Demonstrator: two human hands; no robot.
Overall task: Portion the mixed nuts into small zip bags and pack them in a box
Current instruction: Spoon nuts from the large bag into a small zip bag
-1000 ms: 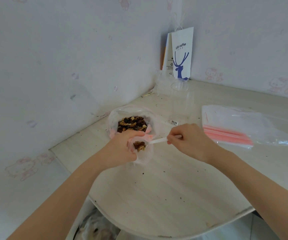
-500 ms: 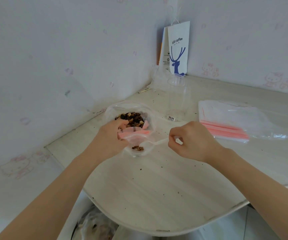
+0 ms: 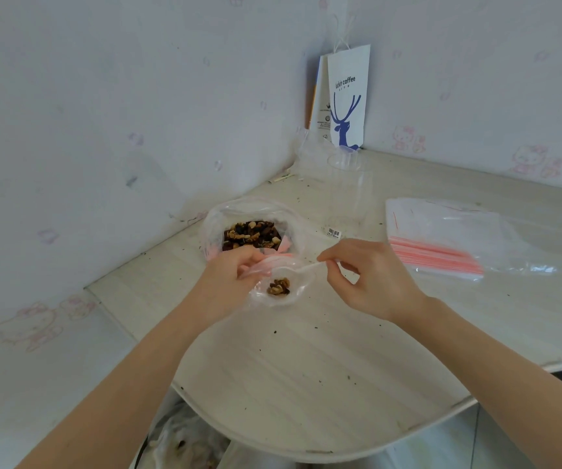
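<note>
My left hand (image 3: 228,282) grips the pink-striped mouth of a small clear zip bag (image 3: 281,291) that lies on the table with a few nuts (image 3: 278,287) in it. My right hand (image 3: 370,275) pinches the handle of a clear plastic spoon (image 3: 306,267) whose bowl reaches into that bag's mouth. Just behind stands a large open plastic bag of mixed nuts (image 3: 250,233). A stack of unused zip bags (image 3: 441,238) with pink strips lies to the right.
A clear plastic cup (image 3: 348,191) stands behind the nut bag. A white paper coffee bag (image 3: 347,99) leans in the wall corner. Crumbs dot the pale table (image 3: 306,367); its curved front edge is near me. A bin with plastic (image 3: 184,441) sits below.
The small bag has dropped from upright in my left hand to lying on the table, nuts at its bottom. My right hand has drawn the spoon back a little to the right.
</note>
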